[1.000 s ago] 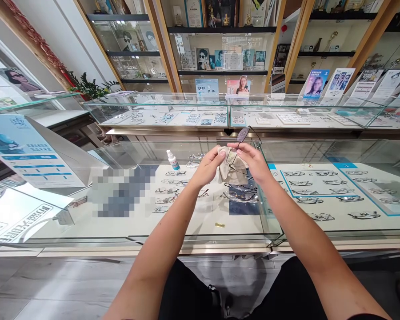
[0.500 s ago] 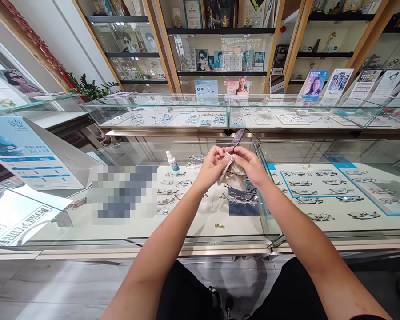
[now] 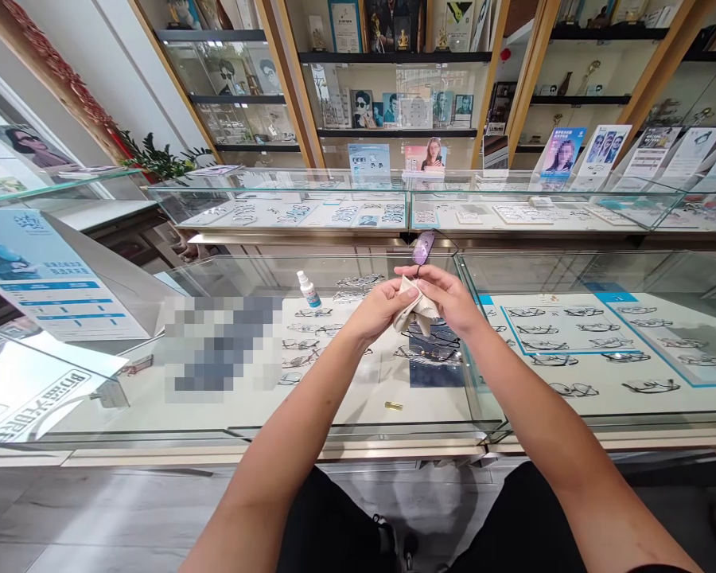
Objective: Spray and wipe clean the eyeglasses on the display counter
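Observation:
Above the glass counter my left hand (image 3: 382, 309) is closed, pinching a cream cleaning cloth (image 3: 410, 318) between thumb and fingers. My right hand (image 3: 450, 296) is closed too, gripping a pair of eyeglasses together with the cloth's other side. One purple-tinted lens (image 3: 423, 247) sticks up beyond the fingertips, and a thin dark temple arm runs off to its right. The cloth and fingers hide the other lens. To the left of my hands, a white spray bottle (image 3: 309, 290) with a blue label stands upright on the counter.
Rows of glasses (image 3: 537, 329) lie in the display case beneath the glass. A small gold-coloured piece (image 3: 394, 406) lies nearer me. At the left stands a folded price sign (image 3: 53, 278). Another glass showcase (image 3: 310, 195) runs behind the counter.
The purple lens has turned to show more of its face. The cloth is now bunched up higher between my hands, and my left fingers have shifted against it.

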Available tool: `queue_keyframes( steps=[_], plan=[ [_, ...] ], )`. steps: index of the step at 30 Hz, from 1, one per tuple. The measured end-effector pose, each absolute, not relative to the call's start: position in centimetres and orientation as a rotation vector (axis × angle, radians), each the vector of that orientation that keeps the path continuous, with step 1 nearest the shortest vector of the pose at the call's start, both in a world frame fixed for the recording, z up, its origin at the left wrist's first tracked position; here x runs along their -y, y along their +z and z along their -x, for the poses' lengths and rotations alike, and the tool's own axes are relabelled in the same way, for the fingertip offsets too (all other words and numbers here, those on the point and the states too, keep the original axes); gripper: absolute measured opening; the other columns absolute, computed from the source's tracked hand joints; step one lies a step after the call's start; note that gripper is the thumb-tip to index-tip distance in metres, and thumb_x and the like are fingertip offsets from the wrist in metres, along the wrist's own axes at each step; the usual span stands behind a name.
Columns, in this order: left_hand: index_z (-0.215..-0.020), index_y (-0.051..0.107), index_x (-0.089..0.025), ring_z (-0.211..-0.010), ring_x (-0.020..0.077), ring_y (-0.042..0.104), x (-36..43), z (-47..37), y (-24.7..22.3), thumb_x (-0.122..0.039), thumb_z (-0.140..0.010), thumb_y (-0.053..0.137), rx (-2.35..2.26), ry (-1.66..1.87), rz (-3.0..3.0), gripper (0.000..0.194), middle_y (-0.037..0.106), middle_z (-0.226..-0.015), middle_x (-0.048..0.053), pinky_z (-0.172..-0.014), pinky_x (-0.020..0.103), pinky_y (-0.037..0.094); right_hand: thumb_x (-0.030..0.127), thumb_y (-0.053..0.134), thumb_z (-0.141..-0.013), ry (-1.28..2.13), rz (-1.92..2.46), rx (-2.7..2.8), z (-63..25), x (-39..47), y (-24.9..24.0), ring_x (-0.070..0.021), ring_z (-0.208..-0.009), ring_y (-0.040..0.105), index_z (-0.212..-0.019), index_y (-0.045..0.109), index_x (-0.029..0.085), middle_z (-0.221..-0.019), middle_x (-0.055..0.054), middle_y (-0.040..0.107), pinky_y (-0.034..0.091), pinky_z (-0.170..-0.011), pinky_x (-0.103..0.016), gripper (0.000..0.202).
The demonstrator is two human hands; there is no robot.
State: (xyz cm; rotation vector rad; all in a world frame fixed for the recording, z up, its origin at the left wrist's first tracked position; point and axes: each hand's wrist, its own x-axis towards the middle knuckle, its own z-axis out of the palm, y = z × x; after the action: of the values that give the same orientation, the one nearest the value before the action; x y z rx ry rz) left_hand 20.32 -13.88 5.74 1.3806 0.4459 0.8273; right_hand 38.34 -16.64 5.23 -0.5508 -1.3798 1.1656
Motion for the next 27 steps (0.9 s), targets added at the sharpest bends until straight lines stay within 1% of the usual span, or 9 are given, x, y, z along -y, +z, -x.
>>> queue_keyframes(
  steps=[3,5,7,9,12,14,18,23,27],
  plan=[
    [-0.092,0.071,-0.011,-0.062,0.0116,0.063,14.0,-20.4,5.7,-0.066,-0.078,0.096,-0.414,0.822,-1.397,0.061,0.073,-0.078,0.005,-0.059,0.024,0.045,0.045,0.086,-0.090,1.197,0.535,1.341,-38.2,16.8,5.6,-0.0273,-0.132,0.074,-0.108,0.086,0.030,-0.135,-0.002,0.084,0.055,-0.118,-0.043,0.023],
    [-0.094,0.071,-0.011,-0.063,0.0107,0.062,14.1,-20.5,5.6,-0.063,-0.077,0.097,-0.420,0.816,-1.400,0.061,0.071,-0.077,0.003,-0.060,0.023,0.045,0.048,0.087,-0.087,1.220,0.559,1.284,-38.1,16.8,5.8,-0.0288,-0.125,0.077,-0.099,0.086,0.028,-0.127,-0.004,0.087,0.056,-0.116,-0.044,0.023],
    [-0.099,0.072,-0.011,-0.065,0.0104,0.061,14.1,-20.5,5.5,-0.061,-0.075,0.099,-0.438,0.817,-1.396,0.061,0.071,-0.078,0.002,-0.062,0.022,0.045,0.054,0.089,-0.084,1.228,0.605,1.220,-38.1,16.8,5.9,-0.0299,-0.118,0.079,-0.090,0.085,0.026,-0.119,-0.006,0.088,0.057,-0.112,-0.046,0.028],
    [-0.101,0.072,-0.011,-0.066,0.0107,0.062,14.1,-20.5,5.4,-0.059,-0.075,0.100,-0.436,0.817,-1.400,0.061,0.071,-0.079,0.002,-0.064,0.023,0.046,0.058,0.090,-0.081,1.219,0.641,1.176,-38.1,16.6,5.8,-0.0297,-0.114,0.079,-0.086,0.085,0.025,-0.116,-0.008,0.088,0.058,-0.110,-0.045,0.033],
    [-0.103,0.072,-0.012,-0.067,0.0114,0.062,14.2,-20.4,5.5,-0.055,-0.076,0.100,-0.409,0.827,-1.427,0.058,0.071,-0.081,0.003,-0.064,0.023,0.046,0.058,0.091,-0.080,1.214,0.638,1.158,-38.1,16.4,5.6,-0.0283,-0.115,0.078,-0.088,0.085,0.026,-0.117,-0.007,0.088,0.058,-0.111,-0.044,0.033],
    [-0.109,0.073,-0.013,-0.067,0.0114,0.062,14.4,-20.4,5.7,-0.055,-0.076,0.100,-0.422,0.842,-1.452,0.059,0.071,-0.083,0.002,-0.063,0.023,0.045,0.057,0.092,-0.080,1.220,0.630,1.148,-38.2,16.3,5.6,-0.0284,-0.116,0.078,-0.088,0.085,0.027,-0.117,-0.006,0.088,0.059,-0.111,-0.044,0.032],
    [-0.119,0.073,-0.015,-0.069,0.0125,0.061,14.9,-20.6,5.9,-0.058,-0.077,0.097,-0.488,0.897,-1.509,0.065,0.072,-0.086,0.002,-0.065,0.025,0.045,0.059,0.092,-0.078,1.238,0.638,1.133,-38.1,16.3,5.5,-0.0303,-0.118,0.079,-0.088,0.084,0.028,-0.119,-0.006,0.088,0.059,-0.113,-0.047,0.033],
    [-0.114,0.073,-0.015,-0.069,0.0122,0.055,15.1,-21.2,5.8,-0.063,-0.077,0.096,-0.531,1.006,-1.540,0.064,0.067,-0.080,0.000,-0.067,0.025,0.042,0.059,0.091,-0.079,1.257,0.643,1.104,-38.1,16.2,5.4,-0.0299,-0.119,0.079,-0.092,0.084,0.028,-0.121,-0.005,0.088,0.060,-0.111,-0.046,0.034],
    [-0.109,0.072,-0.016,-0.068,0.0108,0.049,15.0,-21.4,5.6,-0.069,-0.079,0.092,-0.551,1.021,-1.555,0.064,0.064,-0.079,-0.001,-0.065,0.026,0.039,0.058,0.091,-0.079,1.236,0.626,1.094,-38.1,16.2,5.4,-0.0299,-0.125,0.078,-0.092,0.085,0.029,-0.120,-0.004,0.089,0.059,-0.116,-0.046,0.033]
  ],
)
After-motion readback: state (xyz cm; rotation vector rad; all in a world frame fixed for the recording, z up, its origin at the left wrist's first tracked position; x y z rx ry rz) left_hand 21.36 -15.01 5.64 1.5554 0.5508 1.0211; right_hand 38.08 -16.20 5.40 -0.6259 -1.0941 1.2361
